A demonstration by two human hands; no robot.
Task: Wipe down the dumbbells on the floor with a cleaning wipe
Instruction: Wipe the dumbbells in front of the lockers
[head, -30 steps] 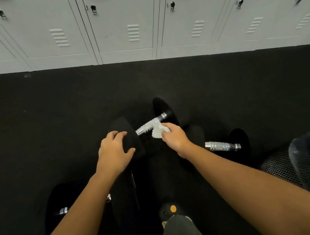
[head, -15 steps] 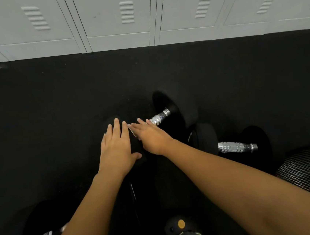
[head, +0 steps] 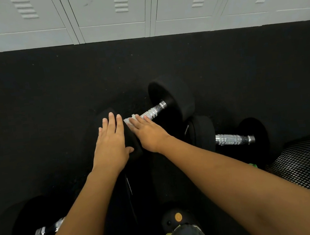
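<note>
A black dumbbell with a knurled chrome handle (head: 152, 112) lies at an angle on the dark floor in front of me. My left hand (head: 112, 144) lies flat on top of its near head, fingers extended. My right hand (head: 148, 132) presses a white cleaning wipe (head: 129, 120) against the inner side of that head, at the near end of the handle; most of the wipe is hidden under my fingers. A second dumbbell (head: 233, 139) lies to the right, and a third dumbbell (head: 45, 230) shows at the lower left, partly behind my left forearm.
Grey lockers (head: 139, 10) line the far edge of the black rubber floor (head: 51, 90). A black mesh bin (head: 304, 166) stands at the right edge. A dark shoe with an orange dot (head: 178, 218) is at the bottom centre.
My right hand slid the wipe down the handle from its middle to the near head. My left hand flattened on top of that head. The view moved closer.
</note>
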